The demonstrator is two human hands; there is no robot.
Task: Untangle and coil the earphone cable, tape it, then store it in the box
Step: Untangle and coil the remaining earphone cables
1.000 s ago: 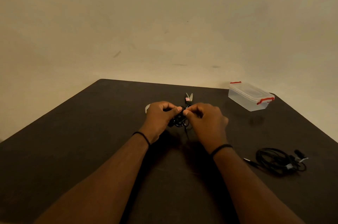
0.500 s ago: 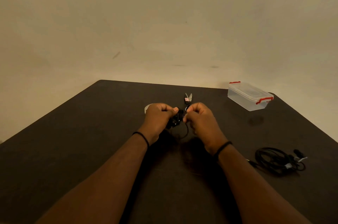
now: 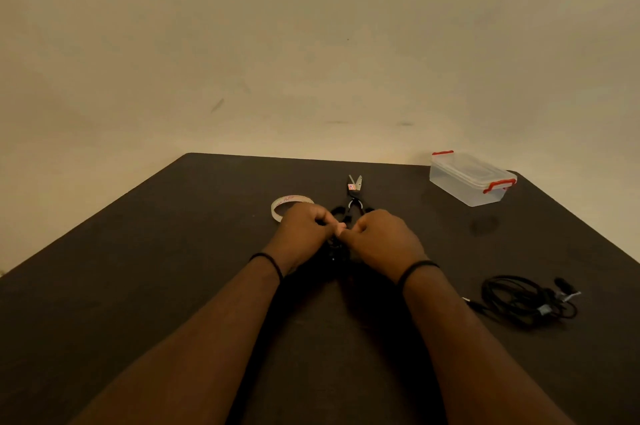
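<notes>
**Two hands pinch a black cable over a dark table**

The left hand (image 3: pixel 304 228) and the right hand (image 3: pixel 379 239) are close together in the middle of the dark table (image 3: pixel 138 268). The fingers of both hands are curled in. The fingertips of the two hands meet, thumb to thumb. They pinch the black earphone cable (image 3: pixel 335 246) between them. Most of the cable is hidden by the hands and by shadow. A small dark bunch of it hangs just under the fingertips, toward the person. It is too dark to tell if that bunch is tidy or still in a knot.

Each wrist has a thin black band on it.

Just behind the left hand's fingers lies a roll of clear tape (image 3: pixel 289 204). The knuckles cover part of it. Just behind where the fingertips meet lies a pair of scissors (image 3: pixel 354 194). The black handles are near the fingers. The blades point away and are open a little.

Far from the fingers, off to the right and toward the back corner of the table, sits a clear plastic box (image 3: pixel 467 180). Its lid is on and it has red clips.

To the right of the right wrist, nearer the person, lies another bundle of black cable (image 3: pixel 519 300). It is well apart from both hands.
</notes>
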